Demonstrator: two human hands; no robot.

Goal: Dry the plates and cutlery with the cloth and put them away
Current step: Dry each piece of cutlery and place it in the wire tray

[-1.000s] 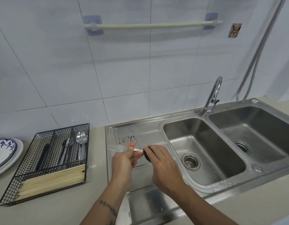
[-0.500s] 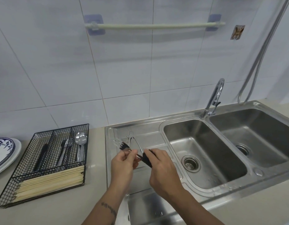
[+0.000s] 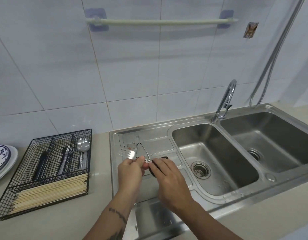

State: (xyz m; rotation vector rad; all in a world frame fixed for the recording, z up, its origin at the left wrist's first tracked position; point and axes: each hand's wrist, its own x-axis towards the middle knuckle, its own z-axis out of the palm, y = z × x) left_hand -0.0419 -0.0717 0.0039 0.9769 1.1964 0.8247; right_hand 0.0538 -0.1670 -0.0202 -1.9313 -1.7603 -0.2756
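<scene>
Here my left hand [image 3: 130,172] pinches one fork [image 3: 127,154] by its neck while my right hand [image 3: 167,177] curls its fingers round one dark cloth [image 3: 154,168] on the handle, above the steel drainboard [image 3: 158,144]. Two more forks [image 3: 137,144] lie there. Beyond: two sink bowls [image 3: 210,153], one wire caddy [image 3: 46,167], stacked plates [image 3: 2,158], tiled wall [image 3: 132,66].

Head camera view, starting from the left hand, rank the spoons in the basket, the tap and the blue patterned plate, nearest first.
From the left hand:
1. Spoons, in the wire basket's right slot, just left of the hand.
2. Blue patterned plate, at the far left edge.
3. Tap, back right, between the two sink bowls.
</scene>
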